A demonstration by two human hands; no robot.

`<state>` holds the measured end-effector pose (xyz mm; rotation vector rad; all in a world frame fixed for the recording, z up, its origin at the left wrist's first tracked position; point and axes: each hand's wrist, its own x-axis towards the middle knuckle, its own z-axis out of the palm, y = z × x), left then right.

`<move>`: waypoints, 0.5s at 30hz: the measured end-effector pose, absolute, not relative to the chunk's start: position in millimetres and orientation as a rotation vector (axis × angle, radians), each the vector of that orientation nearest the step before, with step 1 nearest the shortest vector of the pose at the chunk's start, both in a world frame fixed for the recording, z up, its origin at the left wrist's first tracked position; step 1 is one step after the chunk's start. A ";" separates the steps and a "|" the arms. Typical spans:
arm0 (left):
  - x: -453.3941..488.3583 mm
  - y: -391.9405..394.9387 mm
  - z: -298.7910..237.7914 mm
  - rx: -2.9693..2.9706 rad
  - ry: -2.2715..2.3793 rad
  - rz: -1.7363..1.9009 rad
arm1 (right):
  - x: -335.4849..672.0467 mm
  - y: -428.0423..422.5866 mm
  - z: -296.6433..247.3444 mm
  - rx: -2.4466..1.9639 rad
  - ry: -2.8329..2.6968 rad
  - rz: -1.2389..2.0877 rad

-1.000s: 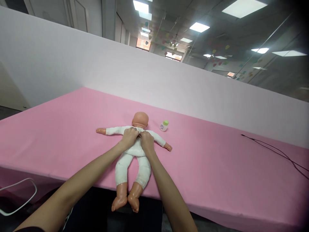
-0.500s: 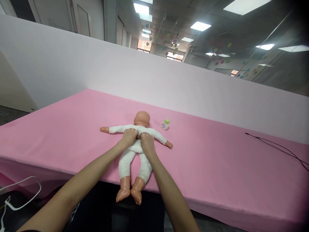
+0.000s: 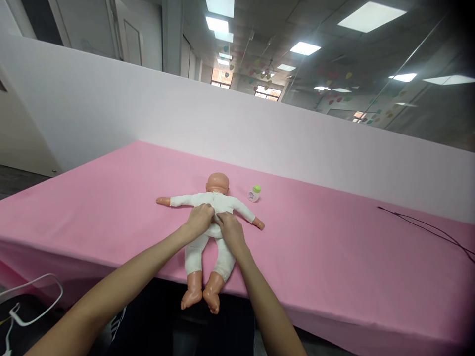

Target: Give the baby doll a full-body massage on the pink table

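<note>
A baby doll [image 3: 222, 201] with a white cloth body lies along the pink-covered table, its bald head away from me and its bare feet over the front edge. No face shows; the back of the head is up. On the middle of its back, my left hand [image 3: 201, 219] is closed, fingers curled in a pinch on the white cloth. Close beside it, my right hand [image 3: 230, 229] is also closed on the doll's back with bent fingers. The fingertips of both hands are partly hidden. A small clear bottle with a green cap [image 3: 255, 193] stands beyond the doll's right-side arm.
The pink cloth [image 3: 326, 257] covers a wide table with a white low wall [image 3: 297, 138] behind it. A black cable [image 3: 426, 226] lies at the right. At the lower left, a white cable [image 3: 55, 291] hangs near the table's front edge.
Both my hands have slid down the doll's back toward me, from near the shoulders to its middle. The camera view has tilted slightly upward.
</note>
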<state>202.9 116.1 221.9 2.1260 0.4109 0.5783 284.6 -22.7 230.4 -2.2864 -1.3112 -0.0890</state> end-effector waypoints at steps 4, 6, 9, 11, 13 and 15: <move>210.7 110.0 218.4 2.481 0.547 0.440 | 278.8 -5.7 218.4 -2.577 -1.317 -0.170; 213.5 106.4 219.5 2.626 0.603 0.335 | 277.9 2.1 215.4 -2.647 -1.297 -0.178; 212.7 102.6 223.5 2.777 0.616 0.287 | 278.4 5.3 216.3 -2.651 -1.259 -0.169; 207.8 101.9 227.7 2.821 0.594 0.301 | 279.3 0.8 220.2 -2.625 -1.251 -0.163; 198.9 101.2 233.1 2.828 0.561 0.326 | 279.1 -8.9 225.4 -2.553 -1.271 -0.163; 187.4 98.5 238.7 2.831 0.531 0.373 | 276.0 -22.0 229.7 -2.440 -1.308 -0.180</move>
